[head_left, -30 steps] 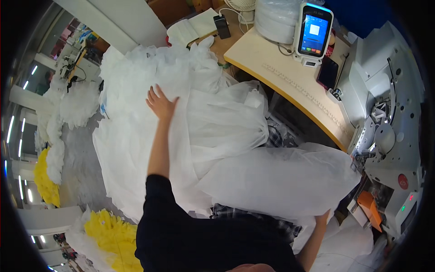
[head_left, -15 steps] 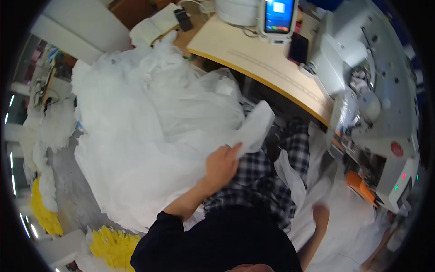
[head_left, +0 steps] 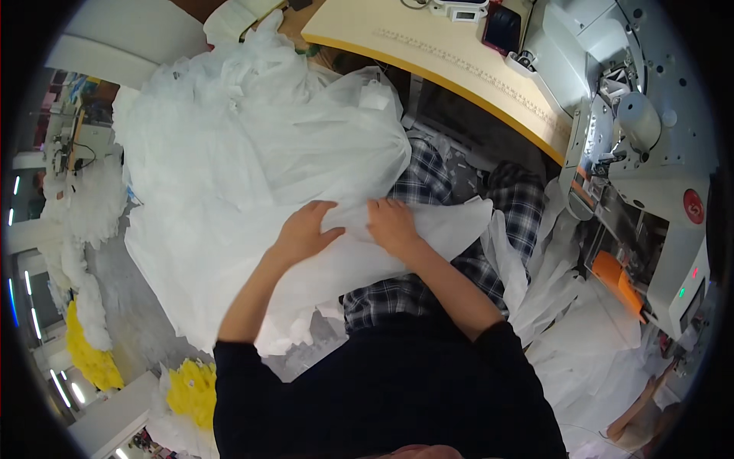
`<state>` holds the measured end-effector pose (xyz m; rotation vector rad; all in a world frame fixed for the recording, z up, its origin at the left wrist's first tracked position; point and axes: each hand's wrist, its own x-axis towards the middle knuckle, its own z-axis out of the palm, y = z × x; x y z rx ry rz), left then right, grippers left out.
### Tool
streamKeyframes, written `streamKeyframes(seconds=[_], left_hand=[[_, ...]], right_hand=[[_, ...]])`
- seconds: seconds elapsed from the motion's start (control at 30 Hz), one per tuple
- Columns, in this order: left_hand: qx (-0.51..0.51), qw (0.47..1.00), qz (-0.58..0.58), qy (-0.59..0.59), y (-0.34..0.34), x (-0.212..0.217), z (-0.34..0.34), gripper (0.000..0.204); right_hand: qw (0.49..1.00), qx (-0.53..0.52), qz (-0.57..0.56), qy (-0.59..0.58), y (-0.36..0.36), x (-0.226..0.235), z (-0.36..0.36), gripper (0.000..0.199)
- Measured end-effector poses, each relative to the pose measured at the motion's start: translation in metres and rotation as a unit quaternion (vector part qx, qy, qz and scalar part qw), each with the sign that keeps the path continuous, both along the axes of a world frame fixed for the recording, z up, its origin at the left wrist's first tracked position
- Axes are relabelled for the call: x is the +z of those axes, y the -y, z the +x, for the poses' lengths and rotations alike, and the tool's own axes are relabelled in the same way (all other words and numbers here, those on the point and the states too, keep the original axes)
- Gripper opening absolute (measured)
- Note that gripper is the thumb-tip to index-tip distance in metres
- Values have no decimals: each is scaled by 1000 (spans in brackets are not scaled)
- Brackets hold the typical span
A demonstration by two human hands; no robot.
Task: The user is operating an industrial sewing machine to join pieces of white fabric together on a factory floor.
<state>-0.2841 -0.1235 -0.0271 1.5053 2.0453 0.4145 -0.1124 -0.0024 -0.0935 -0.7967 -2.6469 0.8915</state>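
Note:
A big heap of thin white fabric pieces [head_left: 252, 138] lies to my left, beside my checked trousers [head_left: 428, 176]. My left hand [head_left: 304, 229] lies flat on one white sheet [head_left: 428, 229] that stretches across my lap, fingers spread. My right hand [head_left: 391, 223] pinches the same sheet close beside it. The two hands are almost touching.
A wooden table edge [head_left: 451, 61] with a ruler strip curves at the top. A white sewing machine [head_left: 650, 153] stands on the right, and more white fabric [head_left: 589, 344] hangs below it. Yellow fabric [head_left: 187, 394] lies at the lower left. A phone [head_left: 502, 29] rests on the table.
My left hand came back from the far side of the heap to my lap. My right hand rose from the lower right to join it on the sheet.

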Motion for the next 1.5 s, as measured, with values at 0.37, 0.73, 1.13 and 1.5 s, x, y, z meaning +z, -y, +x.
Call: streamKeyframes(seconds=[0.37,0.73,1.13,1.5], left_hand=[[-236,966,-98,-41,-99,105,44,51],[-160,954,220,129,-164,64,83,7],[16,847,-136,514,-217,73,83,7],[-53,981,149,111,-194,37,40,9]], right_hand=[[933,-289,-16,-215,-43,132,85,22],[833,-163,-405,-339,-82,165,234,17],[843,-500,155,-124,-120,150,232,23],[822,-529,-21,-209,-127,139,227,23]])
